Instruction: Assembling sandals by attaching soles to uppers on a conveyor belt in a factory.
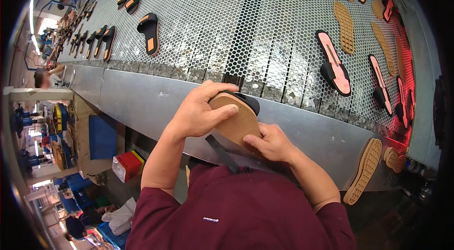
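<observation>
Both my hands hold one slide sandal (235,126) above the metal edge of the conveyor, close to my body. Its tan sole is turned toward me, and a black strap shows behind the upper end. My left hand (196,111) grips the upper end, thumb on the sole and fingers behind on the strap side. My right hand (274,143) pinches the lower right edge, its thumb also resting on the tan sole. What the hidden fingers press on the far side is out of sight.
A perforated metal conveyor (198,27) lies ahead. Black slides (150,35) stand on its left. Pink-topped black uppers (334,63) and tan outsoles (344,27) lie at right, under red light farthest right. Another outsole (363,171) rests over the metal ledge (307,131).
</observation>
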Motion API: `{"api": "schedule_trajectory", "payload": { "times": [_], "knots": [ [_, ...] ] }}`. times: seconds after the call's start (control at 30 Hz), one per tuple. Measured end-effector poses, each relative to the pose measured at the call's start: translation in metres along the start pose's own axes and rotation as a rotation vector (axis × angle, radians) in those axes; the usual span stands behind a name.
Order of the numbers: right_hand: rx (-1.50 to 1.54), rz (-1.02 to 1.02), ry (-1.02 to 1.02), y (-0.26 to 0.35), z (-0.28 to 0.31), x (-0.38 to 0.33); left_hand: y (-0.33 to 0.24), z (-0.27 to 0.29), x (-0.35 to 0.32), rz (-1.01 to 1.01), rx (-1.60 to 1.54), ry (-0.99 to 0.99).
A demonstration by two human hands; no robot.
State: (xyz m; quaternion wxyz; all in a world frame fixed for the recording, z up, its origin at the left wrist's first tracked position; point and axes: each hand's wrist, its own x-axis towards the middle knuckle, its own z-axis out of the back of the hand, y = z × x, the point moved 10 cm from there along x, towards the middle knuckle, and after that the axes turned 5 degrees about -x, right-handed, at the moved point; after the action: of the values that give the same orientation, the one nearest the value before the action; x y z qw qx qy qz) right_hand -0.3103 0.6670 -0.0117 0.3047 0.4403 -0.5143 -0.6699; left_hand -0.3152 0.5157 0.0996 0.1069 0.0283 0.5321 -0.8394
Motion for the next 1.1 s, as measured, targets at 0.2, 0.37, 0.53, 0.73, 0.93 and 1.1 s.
{"api": "schedule_trajectory", "payload": {
  "times": [0.2, 0.37, 0.53, 0.73, 0.93, 1.1],
  "knots": [
    [-0.071, 0.032, -0.011, -0.005, 0.006, -0.004, 0.014, -0.007, -0.005, 0.04, -0.128, -0.017],
    [-0.059, -0.079, 0.081, -0.007, 0.013, -0.007, 0.03, -0.008, -0.008, 0.116, -0.228, -0.076],
    [-0.218, -0.051, -0.042, -0.015, 0.073, -0.021, 0.058, 0.005, -0.02, 0.112, -0.391, -0.294],
    [0.618, -0.045, -0.504, -0.055, 0.15, -0.027, 0.106, -0.042, -0.069, 0.144, -0.459, -0.492],
    [0.368, 0.159, -0.596, 0.014, 0.167, -0.016, 0.038, -0.159, -0.069, -0.31, 0.048, 0.055],
    [0.144, 0.213, -0.33, 0.075, 0.142, -0.024, 0.035, -0.122, -0.038, -0.025, -0.074, 0.09]
  ]
}}
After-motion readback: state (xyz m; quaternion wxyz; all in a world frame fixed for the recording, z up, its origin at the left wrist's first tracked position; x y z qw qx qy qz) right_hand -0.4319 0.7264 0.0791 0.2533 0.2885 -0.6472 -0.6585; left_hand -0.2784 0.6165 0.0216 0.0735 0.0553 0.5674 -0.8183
